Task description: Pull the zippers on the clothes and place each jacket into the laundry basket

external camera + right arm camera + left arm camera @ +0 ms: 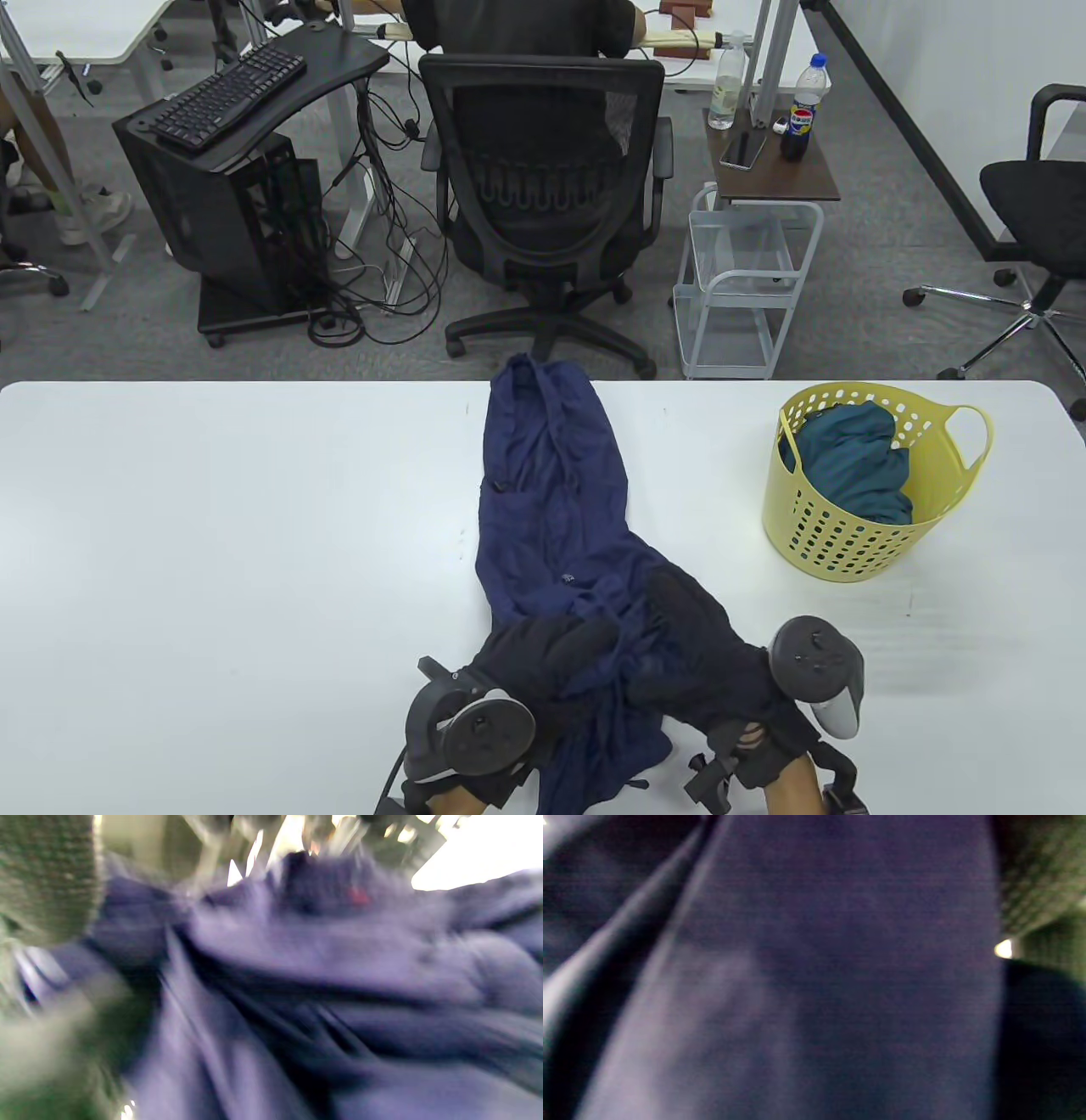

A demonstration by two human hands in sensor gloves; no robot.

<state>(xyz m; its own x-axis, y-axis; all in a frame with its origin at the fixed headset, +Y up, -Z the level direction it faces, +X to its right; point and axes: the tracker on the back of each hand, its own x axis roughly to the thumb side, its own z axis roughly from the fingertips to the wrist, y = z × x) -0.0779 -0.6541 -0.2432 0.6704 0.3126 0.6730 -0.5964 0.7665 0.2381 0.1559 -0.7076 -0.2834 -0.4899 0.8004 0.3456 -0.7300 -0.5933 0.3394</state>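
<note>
A navy jacket (547, 484) lies lengthwise down the middle of the white table (212, 552), from the far edge to the near edge. Both gloved hands sit on its near end, where the fabric bunches up between them. My left hand (594, 638) holds the cloth from the left and my right hand (666, 598) curls over it from the right. Their fingertips are hidden in the folds. Blurred navy fabric (818, 963) fills the left wrist view. The right wrist view shows creased navy fabric (339, 984) with gloved fingers (46, 878) at the left. The yellow laundry basket (857, 543) stands at right, holding a teal garment (857, 463).
Beyond the table's far edge stand a black office chair (543, 187) with a seated person and a white wire trolley (747, 280). The jacket's far end hangs just over that edge. Bare white tabletop stretches left of the jacket.
</note>
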